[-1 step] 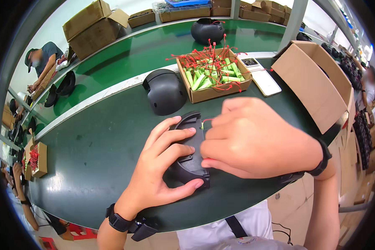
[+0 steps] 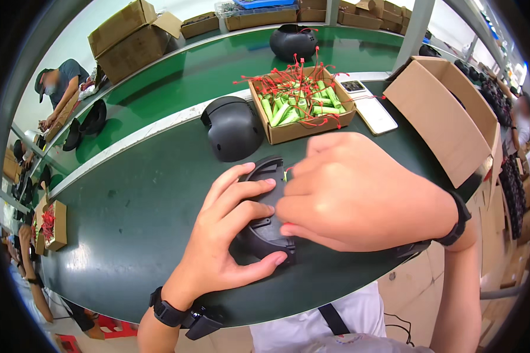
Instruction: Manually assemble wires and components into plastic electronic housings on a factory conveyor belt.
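A curved black plastic shell (image 2: 267,234) with a flat inner face lies on the dark green table in front of me. My left hand (image 2: 229,220) grips it, fingers laid across its upper part and thumb on the near rim. At the shell's right edge my right hand (image 2: 350,197) is closed, knuckles up. A small red part (image 2: 287,229) shows beside its fingertips; most of what it pinches is hidden. A bit of thin red wire (image 2: 289,169) appears by the shell's far right end, partly behind the right hand.
Behind the shell stands a rounded black casing (image 2: 234,130). Beside it, a cardboard box (image 2: 285,136) holds green cylindrical cells with red wires. A phone (image 2: 376,116) and a larger open carton (image 2: 439,120) are to the right. Another black casing (image 2: 293,44) sits on the far green belt.
My right hand has shifted slightly to the left, nearer the shell, covering more of the red wire. The left hand keeps its hold on the shell.
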A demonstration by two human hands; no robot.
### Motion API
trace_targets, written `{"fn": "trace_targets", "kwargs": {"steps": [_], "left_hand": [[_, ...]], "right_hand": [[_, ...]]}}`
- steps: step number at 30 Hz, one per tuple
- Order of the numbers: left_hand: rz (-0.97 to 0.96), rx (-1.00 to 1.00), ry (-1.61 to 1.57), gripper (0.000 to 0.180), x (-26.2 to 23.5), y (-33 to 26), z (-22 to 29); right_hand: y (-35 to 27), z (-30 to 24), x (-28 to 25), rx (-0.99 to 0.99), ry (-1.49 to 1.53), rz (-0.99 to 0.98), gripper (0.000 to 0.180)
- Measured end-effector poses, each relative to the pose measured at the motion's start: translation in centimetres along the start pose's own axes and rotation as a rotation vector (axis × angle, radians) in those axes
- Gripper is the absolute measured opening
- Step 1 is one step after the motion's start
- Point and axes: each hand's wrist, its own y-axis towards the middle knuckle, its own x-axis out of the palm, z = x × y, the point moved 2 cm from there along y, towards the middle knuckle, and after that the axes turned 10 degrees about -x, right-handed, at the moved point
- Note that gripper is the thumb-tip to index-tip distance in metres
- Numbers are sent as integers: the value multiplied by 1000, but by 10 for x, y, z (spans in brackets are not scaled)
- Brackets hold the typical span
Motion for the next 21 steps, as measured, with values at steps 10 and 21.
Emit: {"fn": "trace_targets", "kwargs": {"steps": [10, 21], "left_hand": [[40, -407, -414, 47, 31, -19, -6], [165, -19, -70, 35, 22, -1, -1]], "right_hand": [[30, 3, -5, -60, 58, 20, 27], [-43, 41, 62, 500, 913, 247, 31]]}}
